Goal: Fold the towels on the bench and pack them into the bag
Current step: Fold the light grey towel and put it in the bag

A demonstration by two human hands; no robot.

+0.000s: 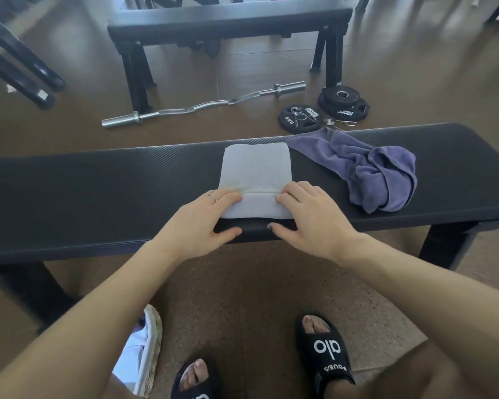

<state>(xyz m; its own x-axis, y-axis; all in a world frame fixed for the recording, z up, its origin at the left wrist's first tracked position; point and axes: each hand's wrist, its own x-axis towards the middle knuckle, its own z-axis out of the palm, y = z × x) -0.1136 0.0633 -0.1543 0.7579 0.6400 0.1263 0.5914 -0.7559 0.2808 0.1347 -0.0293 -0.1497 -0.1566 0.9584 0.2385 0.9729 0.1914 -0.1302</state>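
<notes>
Fingers (231, 197) of your left hand (205, 217) lie flat across the near fold of the pale grey towel (257, 171), and the right hand (308, 214) presses the same fold from the other side; neither grips, both thumbs rest down on the near edge of the table (98, 191). That towel sits mid-table, its folded end right at the near edge. Here is the risk: with the fold so close to that edge and only held down by pressure, lifting either hand unevenly could let the layers spring apart or skew, and a forward drag could pull the cloth off onto the floor (242, 298). The purple towel (378, 168), bunched toward the right end, is untouched and hangs close to the far edge. The padded top looks ribbed and grippy, so cloth may catch rather than slide. Beyond lie a curl bar (202, 106), weight plates (343, 103) and another bench (228, 27); what may be the bag (147, 349) stands by your left foot.
</notes>
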